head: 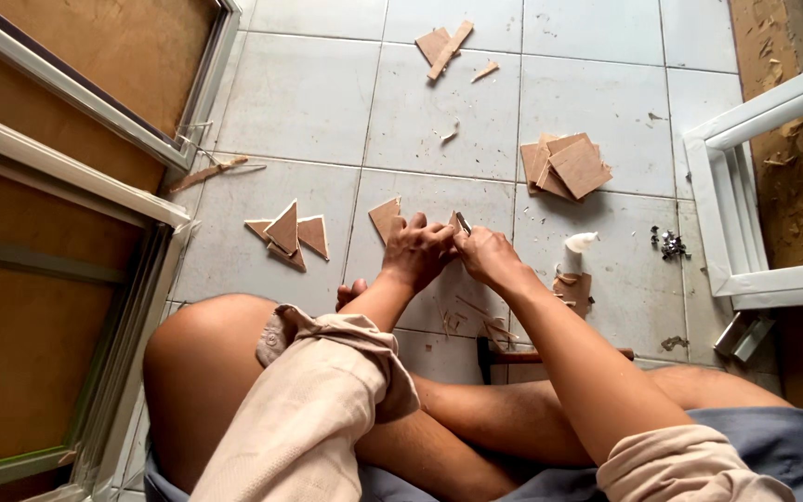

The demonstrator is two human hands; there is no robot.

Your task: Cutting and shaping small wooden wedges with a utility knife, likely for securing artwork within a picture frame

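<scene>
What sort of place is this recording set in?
Probably an informal carpentry or frame-making spot on a white tiled floor: cut brown plywood triangles, white-painted frames, and wood shavings scattered where the person sits.

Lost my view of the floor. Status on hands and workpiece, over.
Left hand and right hand together, pinching a small wood piece over the tiles. Wood triangles lie left, apart. Nothing between the hands.

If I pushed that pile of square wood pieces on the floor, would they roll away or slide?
The stack of square wood pieces would probably slide, not roll, since they are flat with straight edges. They lie loosely fanned on smooth tile, so the top ones would likely slip off. They look thin, so probably light and stiff.
</scene>
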